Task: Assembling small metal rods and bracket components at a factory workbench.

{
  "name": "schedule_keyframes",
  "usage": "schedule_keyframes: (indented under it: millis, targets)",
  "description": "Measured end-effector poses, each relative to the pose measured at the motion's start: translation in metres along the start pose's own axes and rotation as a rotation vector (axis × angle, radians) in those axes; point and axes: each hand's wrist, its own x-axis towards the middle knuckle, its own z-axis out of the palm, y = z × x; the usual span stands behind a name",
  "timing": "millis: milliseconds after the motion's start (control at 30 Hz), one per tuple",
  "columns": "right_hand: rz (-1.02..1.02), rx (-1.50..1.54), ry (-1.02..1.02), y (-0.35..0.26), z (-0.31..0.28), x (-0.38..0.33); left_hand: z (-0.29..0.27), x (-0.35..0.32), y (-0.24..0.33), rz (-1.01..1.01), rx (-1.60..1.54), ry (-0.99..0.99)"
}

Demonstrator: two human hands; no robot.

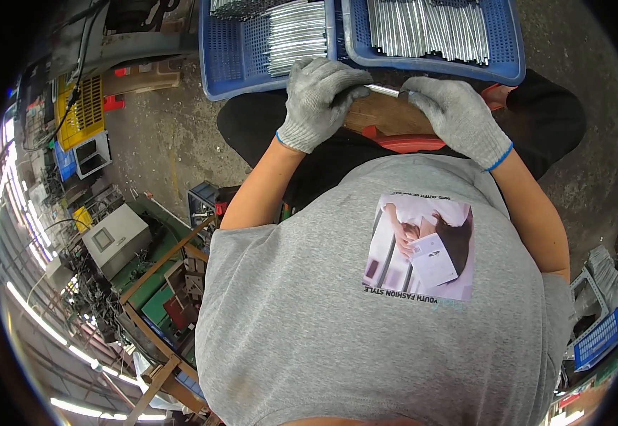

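Both my hands wear grey knitted gloves with blue cuff edges. Between them runs a short stretch of shiny metal tube (383,90), held roughly level above my lap. My left hand (317,96) is closed around its left end, and my right hand (454,112) pinches its right end; the gloves hide both tips. Just beyond my hands stand two blue plastic baskets. The left basket (234,89) holds a stack of metal tubes (296,35), with darker pieces behind them. In the right basket (511,42) lie more bright metal tubes (429,30) side by side.
A brown wooden surface (387,116) and a red curved edge (408,144) show between my legs. Left are a yellow crate (82,106), a grey box with a small screen (116,238) and a green bench (154,213). Another blue basket (600,341) sits at lower right.
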Motion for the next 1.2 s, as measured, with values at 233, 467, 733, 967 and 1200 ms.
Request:
schedule_keyframes:
  millis: [233,467,733,967,1200]
  targets:
    - [-0.03,0.048,-0.001,-0.009,-0.001,-0.005,0.0,-0.003,0.0,-0.003,0.014,0.022]
    - [-0.069,0.03,-0.005,-0.002,-0.009,0.006,-0.005,-0.004,-0.002,0.031,0.026,0.017]
    - [0.047,0.112,-0.094,-0.016,0.006,-0.003,0.002,-0.013,-0.006,-0.023,-0.043,0.056]
    - [0.069,0.261,0.048,-0.01,0.01,0.011,-0.002,-0.015,-0.047,-0.022,-0.023,0.112]
    - [0.15,0.157,0.022,0.002,0.023,-0.015,0.015,-0.018,-0.152,-0.254,0.166,-0.002]
